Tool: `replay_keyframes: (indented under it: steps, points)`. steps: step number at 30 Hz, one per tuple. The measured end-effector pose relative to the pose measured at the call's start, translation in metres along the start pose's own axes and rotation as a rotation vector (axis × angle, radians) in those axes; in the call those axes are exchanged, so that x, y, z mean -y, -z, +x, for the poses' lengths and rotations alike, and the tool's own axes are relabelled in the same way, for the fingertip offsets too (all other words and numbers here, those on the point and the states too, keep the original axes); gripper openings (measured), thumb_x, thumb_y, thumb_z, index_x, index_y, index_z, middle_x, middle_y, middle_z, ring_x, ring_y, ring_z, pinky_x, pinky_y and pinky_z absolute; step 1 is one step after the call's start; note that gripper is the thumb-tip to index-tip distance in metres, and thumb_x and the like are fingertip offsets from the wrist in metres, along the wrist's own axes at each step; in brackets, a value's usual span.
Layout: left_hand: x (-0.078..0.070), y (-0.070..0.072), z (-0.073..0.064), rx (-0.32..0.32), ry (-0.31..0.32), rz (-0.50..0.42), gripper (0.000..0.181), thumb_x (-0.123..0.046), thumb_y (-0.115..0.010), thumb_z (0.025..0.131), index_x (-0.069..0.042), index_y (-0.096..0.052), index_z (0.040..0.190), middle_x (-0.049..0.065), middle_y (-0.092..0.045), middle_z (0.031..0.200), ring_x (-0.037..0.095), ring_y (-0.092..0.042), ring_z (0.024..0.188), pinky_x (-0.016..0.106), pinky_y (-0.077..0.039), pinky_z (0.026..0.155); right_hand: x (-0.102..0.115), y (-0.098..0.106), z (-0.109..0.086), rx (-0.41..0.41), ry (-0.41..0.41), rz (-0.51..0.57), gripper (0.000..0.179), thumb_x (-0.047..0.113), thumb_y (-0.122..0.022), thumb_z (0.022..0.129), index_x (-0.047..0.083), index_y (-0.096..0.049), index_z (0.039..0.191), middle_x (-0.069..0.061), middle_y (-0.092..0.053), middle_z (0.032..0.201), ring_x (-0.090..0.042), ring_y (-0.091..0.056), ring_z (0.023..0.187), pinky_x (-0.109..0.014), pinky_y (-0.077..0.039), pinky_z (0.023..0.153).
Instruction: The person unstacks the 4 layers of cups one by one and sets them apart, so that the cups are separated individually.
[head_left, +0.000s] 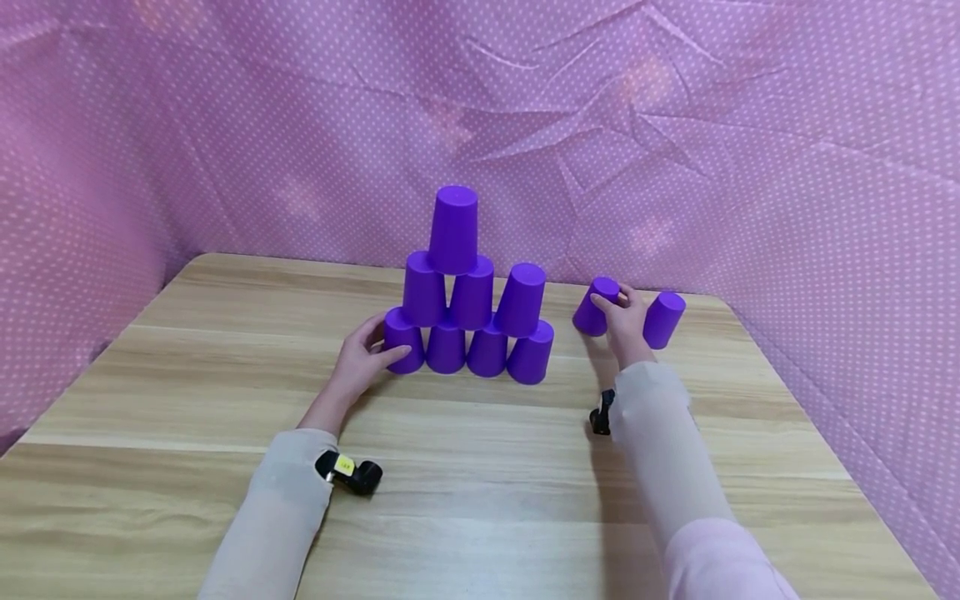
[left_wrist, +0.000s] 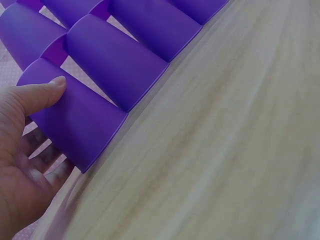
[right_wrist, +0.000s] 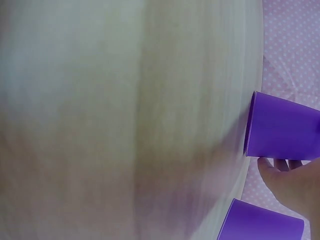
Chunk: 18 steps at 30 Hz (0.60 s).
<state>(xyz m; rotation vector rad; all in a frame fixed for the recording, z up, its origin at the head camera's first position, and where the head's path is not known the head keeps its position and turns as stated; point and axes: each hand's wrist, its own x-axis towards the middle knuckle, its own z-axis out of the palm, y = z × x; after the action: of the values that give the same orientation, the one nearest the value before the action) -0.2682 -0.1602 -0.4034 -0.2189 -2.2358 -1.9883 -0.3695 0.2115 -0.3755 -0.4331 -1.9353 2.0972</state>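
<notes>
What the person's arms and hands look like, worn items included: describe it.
The left hand and right hand are bare and ungloved. The left sleeve is pale grey; so is the right sleeve, with a pale pink sleeve farther up. Each wrist wears a small black camera, the left camera marked with a yellow label.

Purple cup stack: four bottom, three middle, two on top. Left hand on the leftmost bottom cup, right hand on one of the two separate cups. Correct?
One error: only a single purple cup sits on top, not two; the head view shows it. The rest stands: left hand on the leftmost bottom cup, right hand on one of the two separate cups.
</notes>
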Motion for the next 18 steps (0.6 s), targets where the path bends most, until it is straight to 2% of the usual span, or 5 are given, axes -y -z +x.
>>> replay_keyframes:
  steps: [5,14,18]
  points:
    - [0.0049,0.0,0.0013,-0.007,-0.014,0.014,0.058,-0.006,-0.066,0.075,-0.002,-0.04,0.127,0.021,-0.044,0.12,0.028,-0.04,0.111,0.038,-0.032,0.095,-0.0017,-0.0007,0.0022,0.003,-0.015,-0.008,0.057,-0.004,-0.061,0.076,0.004,-0.036,0.127,-0.017,-0.04,0.123,-0.025,-0.04,0.112,-0.029,-0.035,0.093]
    - [0.0023,-0.0004,0.0029,-0.012,-0.009,0.025,0.059,-0.005,-0.066,0.074,-0.003,-0.04,0.127,0.02,-0.045,0.12,0.028,-0.041,0.11,0.037,-0.033,0.094,0.0005,-0.001,0.005,0.015,-0.053,0.02,0.059,-0.006,-0.058,0.077,0.007,-0.033,0.129,-0.016,-0.037,0.128,-0.027,-0.038,0.115,-0.034,-0.033,0.095]
    - [0.0022,0.0003,0.0036,-0.012,-0.003,0.027,0.059,-0.005,-0.066,0.075,-0.002,-0.04,0.127,0.021,-0.045,0.12,0.029,-0.041,0.11,0.037,-0.033,0.094,0.0001,0.0004,0.0049,0.021,-0.06,-0.022,0.061,-0.001,-0.059,0.078,0.008,-0.031,0.131,-0.015,-0.035,0.13,-0.026,-0.036,0.117,-0.033,-0.031,0.096]
